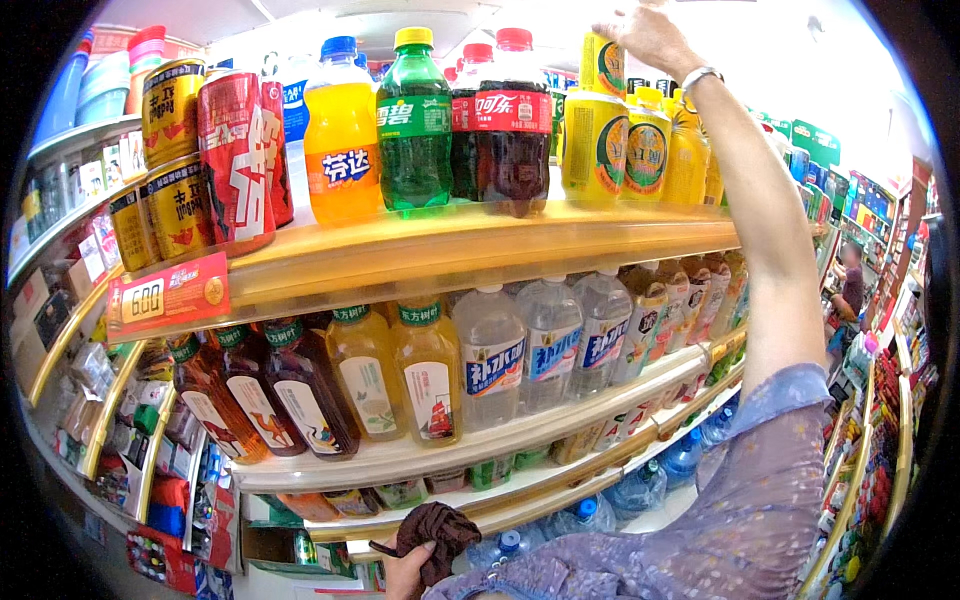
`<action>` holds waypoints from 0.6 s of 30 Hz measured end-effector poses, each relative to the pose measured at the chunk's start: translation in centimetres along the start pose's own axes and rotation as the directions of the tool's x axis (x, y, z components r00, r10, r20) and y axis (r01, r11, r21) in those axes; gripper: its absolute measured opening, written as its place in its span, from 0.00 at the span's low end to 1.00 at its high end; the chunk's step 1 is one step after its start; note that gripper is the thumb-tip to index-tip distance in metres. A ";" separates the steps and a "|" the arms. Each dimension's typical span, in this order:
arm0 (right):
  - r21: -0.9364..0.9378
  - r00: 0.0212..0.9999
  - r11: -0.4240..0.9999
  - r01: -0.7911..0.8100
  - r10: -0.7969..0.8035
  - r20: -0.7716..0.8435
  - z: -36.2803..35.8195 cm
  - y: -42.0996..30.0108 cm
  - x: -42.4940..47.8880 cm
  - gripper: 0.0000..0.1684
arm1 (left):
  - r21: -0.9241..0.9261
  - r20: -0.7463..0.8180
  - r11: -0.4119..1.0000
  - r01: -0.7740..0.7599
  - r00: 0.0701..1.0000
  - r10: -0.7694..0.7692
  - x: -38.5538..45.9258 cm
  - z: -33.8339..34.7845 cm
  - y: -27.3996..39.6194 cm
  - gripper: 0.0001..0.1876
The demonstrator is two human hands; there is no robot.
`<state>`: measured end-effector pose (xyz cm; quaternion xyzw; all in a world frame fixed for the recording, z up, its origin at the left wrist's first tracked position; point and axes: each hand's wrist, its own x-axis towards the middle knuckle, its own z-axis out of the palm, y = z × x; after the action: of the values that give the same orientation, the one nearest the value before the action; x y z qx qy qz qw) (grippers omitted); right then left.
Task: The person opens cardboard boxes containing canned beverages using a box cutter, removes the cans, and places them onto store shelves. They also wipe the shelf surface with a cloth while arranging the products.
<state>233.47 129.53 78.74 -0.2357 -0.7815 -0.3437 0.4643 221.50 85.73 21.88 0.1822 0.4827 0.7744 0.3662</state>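
Note:
My right hand (649, 34) is raised at the top of the view, at the upper of two stacked yellow drink cans (604, 64); a silver bracelet is on the wrist. Whether its fingers grip the can cannot be told. Low in the view, my left hand (409, 566) holds a bunched dark brown cloth (436, 536). Along the top shelf (465, 240) stand an orange soda bottle (341, 142), a green Sprite bottle (415, 124), Coca-Cola bottles (514, 127), red cans (236, 161) and stacked gold Red Bull cans (174, 112).
Below, a shelf holds tea bottles (427, 375) and clear drink bottles (491, 349). A red price tag (169, 296) hangs at the top shelf's left end. Large blue-capped water bottles (637, 484) stand low down. A person (851, 281) is far off in the right aisle.

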 end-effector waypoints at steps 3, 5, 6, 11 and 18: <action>0.371 0.994 0.929 -0.004 -0.037 0.102 -2.8 -1.7 -1.9 0.38 | 0.105 -0.005 0.994 0.025 1.000 -0.025 0.0 -0.7 0.1 0.26; 0.412 0.957 0.910 0.052 -0.164 0.240 -5.4 -5.0 -4.8 0.38 | 0.062 0.012 0.998 0.008 1.000 -0.009 -0.1 -0.2 0.4 0.25; 0.424 0.925 0.903 0.069 -0.217 0.312 -6.8 -6.1 -6.5 0.37 | 0.043 0.032 0.999 0.006 0.999 -0.008 0.0 0.2 0.5 0.25; 0.288 0.896 0.951 0.110 -0.220 0.386 -6.4 -9.3 -9.7 0.34 | 0.074 0.050 0.994 0.078 0.995 -0.082 0.4 1.8 1.9 0.24; 0.526 0.974 0.850 -0.017 -0.105 0.202 -8.6 -5.5 -6.6 0.28 | 0.069 0.087 0.995 0.074 0.993 -0.080 1.0 1.1 0.8 0.22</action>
<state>237.56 119.12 74.01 -0.1191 -0.8978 -0.0996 0.4122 221.23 86.96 23.06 0.2099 0.4976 0.7345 0.4110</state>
